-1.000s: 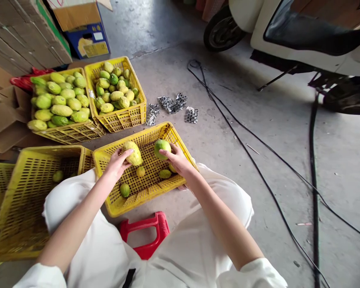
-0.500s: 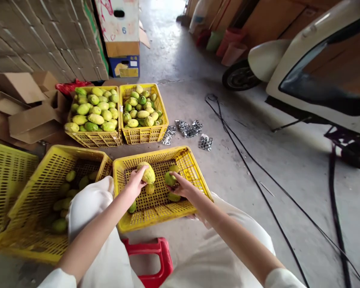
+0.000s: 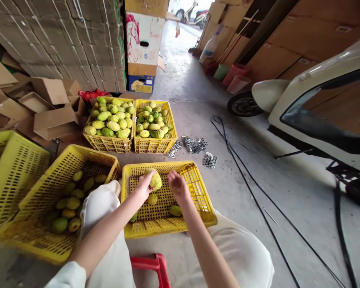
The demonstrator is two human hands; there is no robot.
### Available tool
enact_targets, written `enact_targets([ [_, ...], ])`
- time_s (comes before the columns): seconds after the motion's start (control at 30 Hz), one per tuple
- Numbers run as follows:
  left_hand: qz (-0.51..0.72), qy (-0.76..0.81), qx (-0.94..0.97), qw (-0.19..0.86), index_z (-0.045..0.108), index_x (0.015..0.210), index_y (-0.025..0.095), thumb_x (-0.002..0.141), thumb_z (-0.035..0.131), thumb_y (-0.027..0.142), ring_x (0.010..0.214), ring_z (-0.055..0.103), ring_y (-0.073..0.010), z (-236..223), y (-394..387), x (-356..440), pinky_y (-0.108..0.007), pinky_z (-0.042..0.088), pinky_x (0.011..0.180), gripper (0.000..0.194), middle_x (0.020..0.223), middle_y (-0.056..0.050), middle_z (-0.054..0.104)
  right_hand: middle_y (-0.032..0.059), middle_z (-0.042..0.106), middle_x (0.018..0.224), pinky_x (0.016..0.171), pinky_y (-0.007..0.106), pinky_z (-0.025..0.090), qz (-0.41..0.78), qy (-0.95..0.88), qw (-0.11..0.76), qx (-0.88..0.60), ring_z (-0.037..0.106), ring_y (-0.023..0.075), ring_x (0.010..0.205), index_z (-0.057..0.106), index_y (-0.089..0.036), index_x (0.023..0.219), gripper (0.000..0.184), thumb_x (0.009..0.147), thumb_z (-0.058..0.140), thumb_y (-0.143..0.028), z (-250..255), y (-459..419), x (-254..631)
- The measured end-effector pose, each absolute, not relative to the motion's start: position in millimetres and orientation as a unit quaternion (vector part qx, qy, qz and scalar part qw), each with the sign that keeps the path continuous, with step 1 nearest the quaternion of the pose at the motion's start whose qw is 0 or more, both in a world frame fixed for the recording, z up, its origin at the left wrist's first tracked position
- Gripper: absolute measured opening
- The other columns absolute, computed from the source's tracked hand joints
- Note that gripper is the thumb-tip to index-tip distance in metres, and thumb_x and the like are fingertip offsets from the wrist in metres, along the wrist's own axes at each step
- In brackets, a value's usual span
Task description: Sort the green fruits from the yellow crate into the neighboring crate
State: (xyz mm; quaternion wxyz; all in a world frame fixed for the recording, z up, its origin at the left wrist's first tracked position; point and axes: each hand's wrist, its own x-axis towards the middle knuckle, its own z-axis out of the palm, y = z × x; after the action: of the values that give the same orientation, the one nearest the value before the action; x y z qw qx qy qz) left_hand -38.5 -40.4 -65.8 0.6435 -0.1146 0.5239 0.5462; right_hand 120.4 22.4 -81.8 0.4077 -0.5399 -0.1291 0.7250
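A yellow-green papaya (image 3: 156,182) is gripped in my left hand (image 3: 145,186), over the left half of a yellow plastic crate (image 3: 168,234) in front of my knees. My right hand (image 3: 178,188) hovers over the middle of the same crate, fingers apart and loosely bent, with no fruit visible in it. Below it lies a green papaya (image 3: 175,211) on the crate floor. A smaller yellow fruit (image 3: 152,199) sits under my left hand, and a green one (image 3: 134,217) shows partly by the left wall.
Left of my knee stands another yellow crate (image 3: 27,232) with several papayas. Two full crates (image 3: 108,144) (image 3: 155,147) stand ahead. Crumpled silvery wrappers (image 3: 195,145), black cables (image 3: 243,168) and a parked scooter (image 3: 327,108) are on the right. A red stool (image 3: 159,264) is beneath me.
My right hand has risen off a green papaya it was touching and moved slightly left; that fruit no longer shows. My left hand still holds its papaya. The view has tilted up.
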Motion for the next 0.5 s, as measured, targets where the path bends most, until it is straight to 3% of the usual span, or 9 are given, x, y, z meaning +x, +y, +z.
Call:
enact_targets([
  [0.13,0.523,0.556,-0.144,0.63,0.059,0.097,0.023,0.082,0.089,0.027,0.088,0.07,-0.0236,-35,-46,-30,-0.033,0.051,0.074,0.035,0.094,-0.006,0.07,0.0054,0.077,0.082,0.07,0.03,0.06,0.709,-0.084,0.325,-0.62,0.076,0.0198,0.077,0.072,-0.022,0.083,0.005,0.079,0.075,-0.023,-123,-93,145],
  [0.23,0.536,0.537,-0.163,0.63,0.063,0.098,0.021,0.082,0.088,0.023,0.089,0.071,-0.0246,-1,-65,-39,-0.034,0.055,0.075,0.03,0.096,-0.008,0.072,0.004,0.078,0.083,0.068,0.026,0.058,0.701,-0.074,0.286,-0.649,0.075,0.0177,0.074,0.071,-0.022,0.083,0.008,0.078,0.076,-0.023,-132,-144,156],
  [0.33,0.626,0.488,-0.124,0.595,0.069,0.104,0.02,0.078,0.09,0.02,0.098,0.073,-0.0263,37,-111,-72,-0.039,0.061,0.085,0.034,0.103,-0.01,0.076,0.0028,0.077,0.082,0.068,0.025,0.058,0.703,-0.082,0.252,-0.661,0.075,0.0163,0.074,0.071,-0.022,0.086,0.007,0.079,0.073,-0.025,-131,-158,164],
  [0.5,0.783,0.507,-0.126,0.337,0.072,0.104,0.023,0.081,0.087,0.02,0.105,0.073,-0.0244,64,-230,-158,-0.036,0.064,0.09,0.028,0.111,-0.007,0.076,0.0001,0.078,0.086,0.071,0.025,0.061,0.711,-0.112,0.25,-0.648,0.074,0.0144,0.078,0.071,-0.026,0.09,0.008,0.084,0.067,-0.026,-133,-144,176],
])
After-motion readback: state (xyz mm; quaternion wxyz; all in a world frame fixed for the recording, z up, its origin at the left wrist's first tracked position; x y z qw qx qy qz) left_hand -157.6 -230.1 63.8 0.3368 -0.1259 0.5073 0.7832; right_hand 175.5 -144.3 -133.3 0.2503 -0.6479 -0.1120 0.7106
